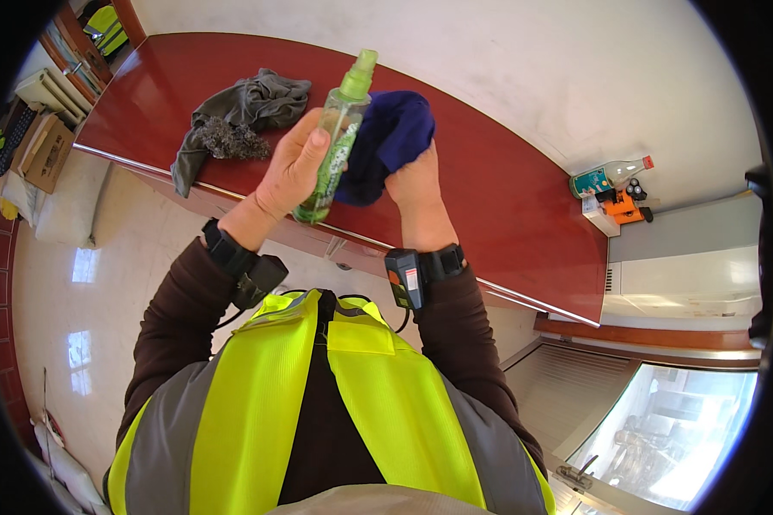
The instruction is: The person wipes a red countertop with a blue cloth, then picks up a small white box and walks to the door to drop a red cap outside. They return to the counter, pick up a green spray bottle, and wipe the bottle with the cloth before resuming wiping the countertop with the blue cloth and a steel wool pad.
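Observation:
My left hand [295, 161] is wrapped around a clear plastic spray bottle [336, 145] with a light green pump top and green on its lower part. The bottle is held slightly tilted, its nozzle end pointing away from me. Close beside it, my right hand [417, 177] grips a dark blue cloth [393, 138] that bulges upward; the fingers are mostly hidden by the fabric. Both hands are above a glossy red countertop [489, 193]. To the left lies a crumpled grey cloth [257, 96], with a dark wiry scouring pad [232, 138] on its near part.
At the counter's right end are a bottle with a red cap [609, 177], orange objects [621, 206] and a white box [600, 215]. A cardboard box [46, 154] and white sacks [71, 206] stand at left. A window [673, 431] is at lower right.

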The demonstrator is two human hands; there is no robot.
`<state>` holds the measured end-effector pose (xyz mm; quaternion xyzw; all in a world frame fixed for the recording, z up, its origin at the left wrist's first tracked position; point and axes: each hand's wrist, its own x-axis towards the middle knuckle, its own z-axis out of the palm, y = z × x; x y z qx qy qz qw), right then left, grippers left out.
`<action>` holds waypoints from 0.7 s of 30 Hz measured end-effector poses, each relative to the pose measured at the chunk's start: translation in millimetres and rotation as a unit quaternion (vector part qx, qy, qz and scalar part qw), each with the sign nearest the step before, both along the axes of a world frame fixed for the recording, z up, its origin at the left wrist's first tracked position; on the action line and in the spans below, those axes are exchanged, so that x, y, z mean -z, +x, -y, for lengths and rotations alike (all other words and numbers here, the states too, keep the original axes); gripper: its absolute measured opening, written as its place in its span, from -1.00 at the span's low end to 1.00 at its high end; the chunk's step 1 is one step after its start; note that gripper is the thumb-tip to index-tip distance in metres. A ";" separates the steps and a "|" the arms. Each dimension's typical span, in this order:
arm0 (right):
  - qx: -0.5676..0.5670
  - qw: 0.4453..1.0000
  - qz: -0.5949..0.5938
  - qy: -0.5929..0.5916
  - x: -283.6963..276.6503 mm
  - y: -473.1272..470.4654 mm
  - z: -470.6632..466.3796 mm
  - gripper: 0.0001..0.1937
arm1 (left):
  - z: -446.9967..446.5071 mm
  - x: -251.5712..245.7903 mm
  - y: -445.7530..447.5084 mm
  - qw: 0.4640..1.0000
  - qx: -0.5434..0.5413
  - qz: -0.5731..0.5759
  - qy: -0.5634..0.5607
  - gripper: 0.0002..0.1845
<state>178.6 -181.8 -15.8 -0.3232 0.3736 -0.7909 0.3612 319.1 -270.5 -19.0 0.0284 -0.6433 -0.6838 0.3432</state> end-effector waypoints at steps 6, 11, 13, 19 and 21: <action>-0.066 0.991 0.111 -0.028 -11.8 17.0 -11.1 -0.65 | 12.2 10.1 -1.1 0.970 -0.114 0.036 -0.211 -0.40; -0.040 0.990 0.135 -0.019 -9.2 26.3 -7.7 -0.67 | 7.7 15.4 -7.9 0.928 -0.195 0.041 -0.315 -0.37; -0.043 0.986 0.159 -0.034 -5.2 27.6 -5.4 -0.69 | 7.4 14.1 -7.8 0.907 -0.223 0.046 -0.356 -0.36; -0.067 0.979 0.185 -0.057 5.0 26.9 -1.6 -0.60 | 11.5 9.1 -2.4 0.911 -0.164 0.112 -0.363 -0.26; -0.078 0.976 0.193 -0.060 5.7 26.9 -1.8 -0.60 | 12.0 9.6 -1.8 0.921 -0.152 0.109 -0.341 -0.25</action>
